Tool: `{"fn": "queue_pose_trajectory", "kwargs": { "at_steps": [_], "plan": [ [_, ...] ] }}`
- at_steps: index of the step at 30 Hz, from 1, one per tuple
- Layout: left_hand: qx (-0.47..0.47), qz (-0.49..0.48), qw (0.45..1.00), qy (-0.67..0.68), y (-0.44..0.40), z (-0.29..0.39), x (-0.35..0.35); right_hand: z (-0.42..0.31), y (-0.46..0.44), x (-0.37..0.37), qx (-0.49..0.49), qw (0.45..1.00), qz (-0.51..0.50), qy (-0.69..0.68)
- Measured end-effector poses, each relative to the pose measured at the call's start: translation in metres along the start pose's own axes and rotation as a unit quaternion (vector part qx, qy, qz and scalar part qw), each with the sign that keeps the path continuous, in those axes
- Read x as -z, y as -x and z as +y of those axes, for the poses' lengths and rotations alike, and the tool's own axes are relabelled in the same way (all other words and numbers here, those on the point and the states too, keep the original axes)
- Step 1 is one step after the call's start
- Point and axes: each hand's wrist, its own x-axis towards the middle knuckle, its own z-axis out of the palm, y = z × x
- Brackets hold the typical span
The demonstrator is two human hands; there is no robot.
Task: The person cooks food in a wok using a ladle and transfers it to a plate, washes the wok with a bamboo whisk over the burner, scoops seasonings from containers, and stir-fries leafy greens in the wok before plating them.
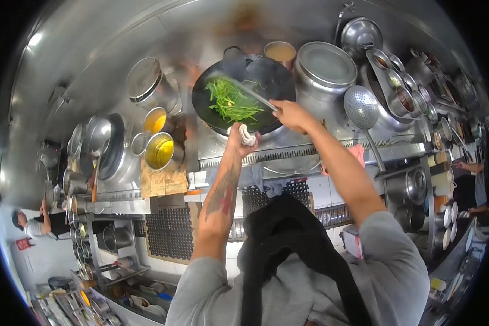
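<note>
A large black wok (pixel 280 81) sits on the stove with chopped green vegetables (pixel 231 100) in its left half. My right hand (pixel 292 116) is closed round the handle of a long metal wok tool (pixel 255 96). The tool reaches left over the greens, and its head is blurred, so I cannot tell its shape. At the wok's near rim, my left hand (pixel 239 142) is closed on a folded white cloth (pixel 247 135). Whether its fingers also grip the wok's edge is hidden.
Left of the wok stand metal pots of yellow liquid (pixel 163 152) on cardboard (pixel 163 183). A lidded pot (pixel 327 65), a perforated skimmer (pixel 361 107) and condiment containers (pixel 402 100) are to the right. Another person (pixel 38 225) is at far left; another person's arm (pixel 470 166) shows far right.
</note>
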Motion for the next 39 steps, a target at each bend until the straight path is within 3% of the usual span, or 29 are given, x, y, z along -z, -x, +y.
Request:
{"fn": "queue_pose_trajectory", "kwargs": {
  "at_steps": [1, 3, 4, 6, 9, 11, 12, 13, 15, 17, 19, 21, 22, 25, 28, 29, 31, 32, 33, 35, 36, 38, 39],
  "plan": [
    [0.006, -0.003, 1.000, -0.003, -0.007, 0.000, -0.001, 0.006, 0.017, 0.012, -0.006, 1.000, 0.004, 0.000],
    [0.007, 0.076, 0.995, 0.063, -0.020, 0.000, 0.000, 0.002, 0.069, 0.055, 0.150, 0.954, 0.072, 0.250],
    [-0.042, 0.050, 0.997, 0.037, -0.019, -0.008, -0.004, -0.016, 0.085, 0.066, 0.150, 0.952, 0.075, 0.256],
    [-0.044, 0.048, 0.998, 0.012, -0.064, -0.009, 0.019, -0.055, 0.122, 0.075, -0.023, 0.944, 0.043, 0.326],
    [-0.041, 0.054, 0.998, 0.008, -0.064, -0.015, 0.040, -0.081, 0.155, 0.113, -0.049, 0.939, -0.006, 0.341],
    [-0.055, 0.054, 0.997, 0.005, -0.014, -0.025, 0.031, -0.103, 0.209, 0.175, 0.003, 0.941, 0.022, 0.337],
    [-0.074, 0.088, 0.993, 0.036, 0.035, -0.037, 0.016, -0.124, 0.236, 0.210, -0.010, 0.944, -0.020, 0.329],
    [-0.048, 0.046, 0.995, 0.079, 0.080, -0.043, -0.001, -0.141, 0.250, 0.232, -0.022, 0.945, -0.060, 0.322],
    [-0.016, 0.032, 0.998, 0.052, 0.120, -0.031, -0.023, -0.152, 0.247, 0.224, -0.042, 0.941, -0.067, 0.330],
    [-0.043, 0.040, 0.995, 0.078, 0.095, -0.005, -0.036, -0.143, 0.236, 0.193, -0.046, 0.944, -0.062, 0.322],
    [-0.052, 0.053, 0.995, 0.071, 0.041, -0.023, -0.022, -0.112, 0.184, 0.131, -0.007, 0.955, -0.046, 0.292],
    [-0.078, -0.032, 0.996, 0.017, -0.016, -0.067, 0.029, -0.084, 0.145, 0.062, -0.040, 0.956, 0.005, 0.289],
    [-0.082, -0.007, 0.996, -0.027, -0.015, -0.082, 0.035, -0.086, 0.138, 0.045, -0.068, 0.955, 0.045, 0.285],
    [-0.109, 0.050, 0.991, -0.055, 0.021, -0.127, 0.044, -0.097, 0.152, 0.049, -0.068, 0.953, 0.068, 0.286],
    [-0.132, 0.040, 0.990, 0.027, 0.024, -0.099, 0.033, -0.139, 0.176, 0.128, -0.100, 0.938, -0.013, 0.331],
    [-0.127, 0.038, 0.987, 0.092, 0.019, -0.081, 0.033, -0.146, 0.188, 0.160, -0.027, 0.956, -0.017, 0.292],
    [-0.114, -0.021, 0.991, 0.060, 0.016, -0.044, 0.044, -0.167, 0.216, 0.226, 0.034, 0.926, -0.054, 0.373],
    [-0.100, 0.078, 0.988, 0.088, 0.058, -0.043, 0.016, -0.205, 0.223, 0.247, -0.074, 0.922, -0.119, 0.360],
    [-0.070, 0.083, 0.988, 0.107, 0.095, -0.044, 0.002, -0.236, 0.228, 0.258, -0.177, 0.905, -0.175, 0.344],
    [-0.005, -0.063, 0.998, 0.010, 0.120, -0.034, 0.007, -0.216, 0.234, 0.258, -0.113, 0.913, -0.159, 0.359],
    [-0.025, 0.075, 0.995, 0.062, 0.134, -0.019, -0.030, -0.201, 0.234, 0.250, -0.062, 0.916, -0.153, 0.365],
    [-0.047, 0.056, 0.995, 0.074, 0.083, 0.002, -0.035, -0.181, 0.204, 0.204, -0.033, 0.938, -0.100, 0.331],
    [-0.045, 0.053, 0.995, 0.066, 0.065, 0.003, -0.038, -0.125, 0.175, 0.175, 0.012, 0.953, -0.081, 0.291]
  ]
}}
